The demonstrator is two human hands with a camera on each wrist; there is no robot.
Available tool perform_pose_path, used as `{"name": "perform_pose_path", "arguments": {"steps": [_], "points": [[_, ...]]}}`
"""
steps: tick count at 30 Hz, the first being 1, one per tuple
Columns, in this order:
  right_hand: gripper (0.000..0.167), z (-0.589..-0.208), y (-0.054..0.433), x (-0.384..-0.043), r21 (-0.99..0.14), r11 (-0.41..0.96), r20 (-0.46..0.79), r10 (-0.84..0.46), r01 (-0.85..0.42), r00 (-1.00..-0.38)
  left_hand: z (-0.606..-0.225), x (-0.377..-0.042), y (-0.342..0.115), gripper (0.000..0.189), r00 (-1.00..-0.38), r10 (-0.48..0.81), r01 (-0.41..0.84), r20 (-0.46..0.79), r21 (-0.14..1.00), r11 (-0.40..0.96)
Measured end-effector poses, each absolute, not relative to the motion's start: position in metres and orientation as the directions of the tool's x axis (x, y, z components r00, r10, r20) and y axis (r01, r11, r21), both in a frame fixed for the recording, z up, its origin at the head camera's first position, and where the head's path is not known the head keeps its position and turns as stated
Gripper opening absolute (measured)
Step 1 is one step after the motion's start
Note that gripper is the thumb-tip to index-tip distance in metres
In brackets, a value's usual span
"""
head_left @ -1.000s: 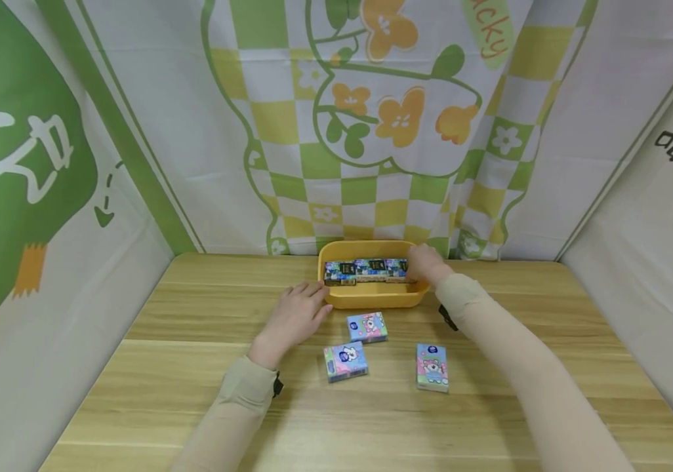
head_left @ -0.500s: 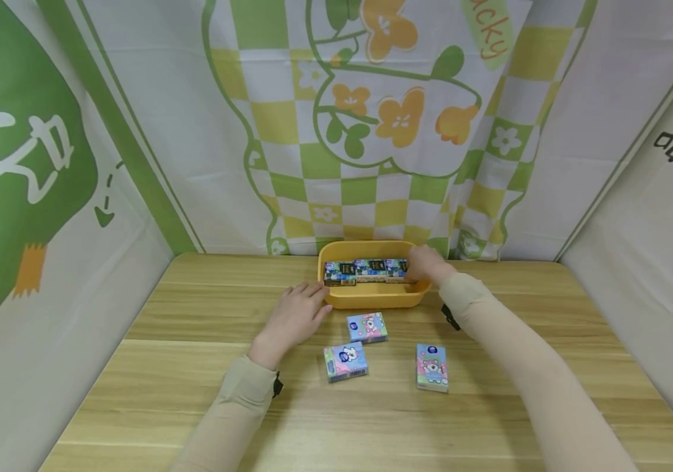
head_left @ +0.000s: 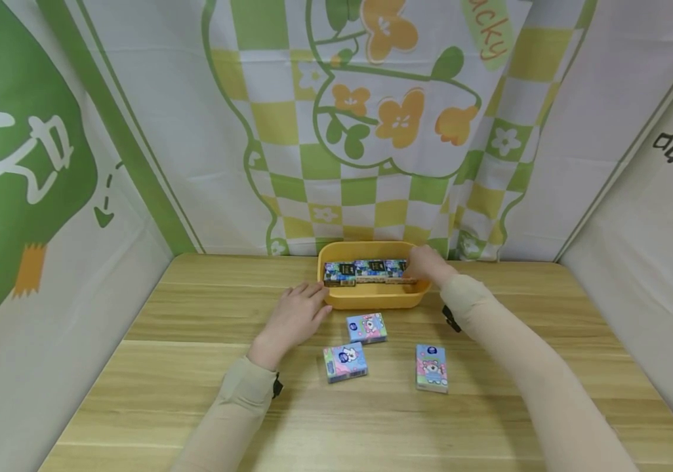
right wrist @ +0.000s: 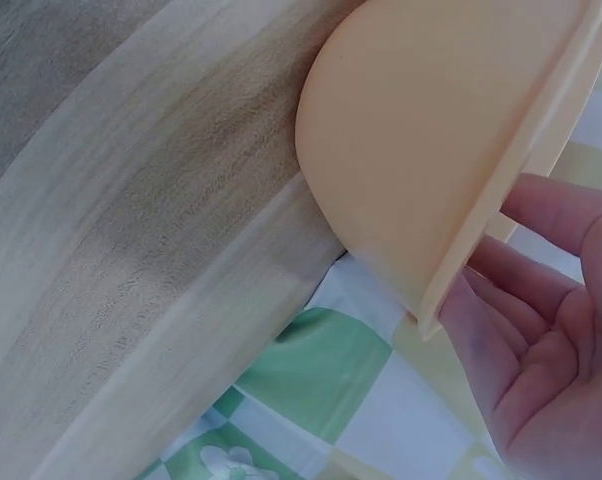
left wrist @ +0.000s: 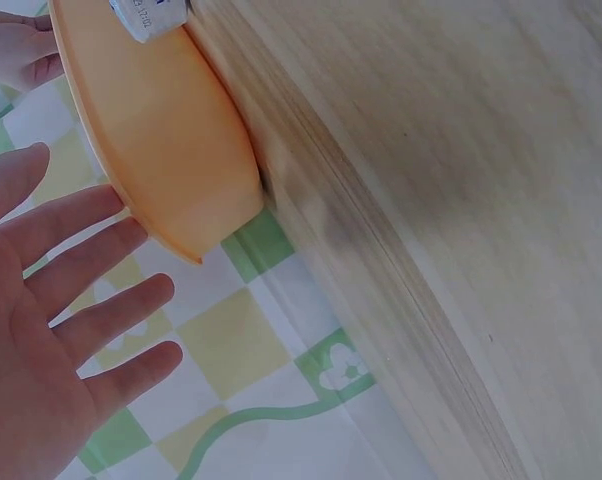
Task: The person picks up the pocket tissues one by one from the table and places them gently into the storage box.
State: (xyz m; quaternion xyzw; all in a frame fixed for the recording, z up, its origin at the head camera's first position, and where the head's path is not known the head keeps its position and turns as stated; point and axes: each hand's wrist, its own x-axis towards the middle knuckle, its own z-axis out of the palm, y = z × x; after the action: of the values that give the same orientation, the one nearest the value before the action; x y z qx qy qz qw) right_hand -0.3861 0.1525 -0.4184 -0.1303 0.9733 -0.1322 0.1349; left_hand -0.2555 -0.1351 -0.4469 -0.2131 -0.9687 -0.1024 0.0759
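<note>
At the back of the table stands a yellow plastic basket [head_left: 372, 301]. Inside it lie a left dark-blue tissue pack [head_left: 339, 274], a middle one [head_left: 370, 269] and a right one [head_left: 395, 270], in a row. My right hand [head_left: 429, 264] reaches over the basket's right end, and its thumb and fingers seem to pinch the right pack's outer end; the fingertips are hidden behind the rim in the right wrist view. With its fingers fairly straight, my left hand [head_left: 294, 319] touches the basket's left end [left wrist: 186, 150].
Three pink-and-blue tissue packs lie on the wooden table [head_left: 490, 419] before the basket: one close to it [head_left: 367, 327], one nearer me [head_left: 345, 362], one to the right [head_left: 431, 368]. A checked curtain [head_left: 366, 190] hangs directly behind the basket.
Almost nothing moves. My right hand shifts very slightly at the right end of the basket; my left hand, the basket and the packs on the table stay where they were.
</note>
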Motion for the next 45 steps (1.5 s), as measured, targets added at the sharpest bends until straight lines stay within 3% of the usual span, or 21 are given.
{"name": "perform_pose_path", "arguments": {"steps": [4, 10, 22, 45], "points": [[0.036, -0.417, 0.154, -0.383, -0.298, 0.931, -0.187, -0.272, -0.209, -0.944, -0.447, -0.255, -0.135, 0.048, -0.897, 0.398, 0.429, 0.190, 0.166, 0.888], [0.016, -0.407, 0.155, -0.374, -0.300, 0.935, -0.136, -0.241, -0.191, -0.961, -0.446, -0.255, -0.135, 0.048, -0.900, 0.396, 0.425, 0.181, 0.173, 0.888], [0.022, -0.398, 0.161, -0.355, -0.336, 0.922, -0.110, -0.243, -0.195, -0.964, -0.445, -0.255, -0.134, 0.048, -0.902, 0.394, 0.423, 0.174, 0.180, 0.888], [0.016, -0.383, 0.164, -0.305, -0.349, 0.889, 0.044, -0.301, -0.297, -0.953, -0.445, -0.256, -0.133, 0.048, -0.902, 0.400, 0.425, 0.165, 0.170, 0.889]]}}
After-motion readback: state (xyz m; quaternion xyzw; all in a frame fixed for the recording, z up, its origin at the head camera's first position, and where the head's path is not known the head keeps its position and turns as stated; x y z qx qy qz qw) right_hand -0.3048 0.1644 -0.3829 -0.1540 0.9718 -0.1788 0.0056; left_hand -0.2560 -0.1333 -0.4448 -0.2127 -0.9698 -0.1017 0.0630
